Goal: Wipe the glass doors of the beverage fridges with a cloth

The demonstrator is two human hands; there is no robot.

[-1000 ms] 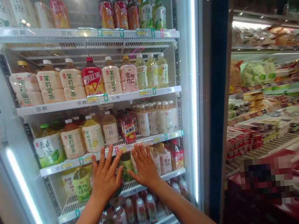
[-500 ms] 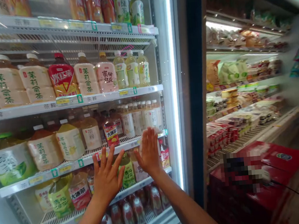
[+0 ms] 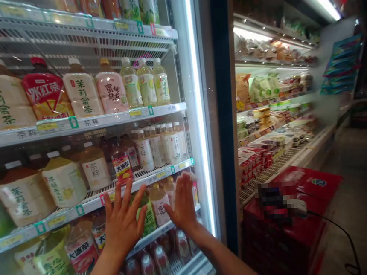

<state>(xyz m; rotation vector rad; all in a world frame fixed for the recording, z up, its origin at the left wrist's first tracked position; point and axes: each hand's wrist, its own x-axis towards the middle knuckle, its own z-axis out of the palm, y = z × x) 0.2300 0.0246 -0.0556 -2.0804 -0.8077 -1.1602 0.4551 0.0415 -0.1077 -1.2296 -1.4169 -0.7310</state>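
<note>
The left hand (image 3: 123, 223) and right hand (image 3: 183, 202) partly hide bottled drinks (image 3: 160, 206).

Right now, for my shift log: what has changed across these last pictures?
The view swung right: the dark blue door frame sits further left, more aisle floor shows. The left hand and right hand stay raised, open, empty; nothing taken or let go. The shelved drink bottles stayed put.

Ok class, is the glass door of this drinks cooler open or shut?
Shut: the left hand and the right hand lie flat against the glass door, bottles behind it.
</note>
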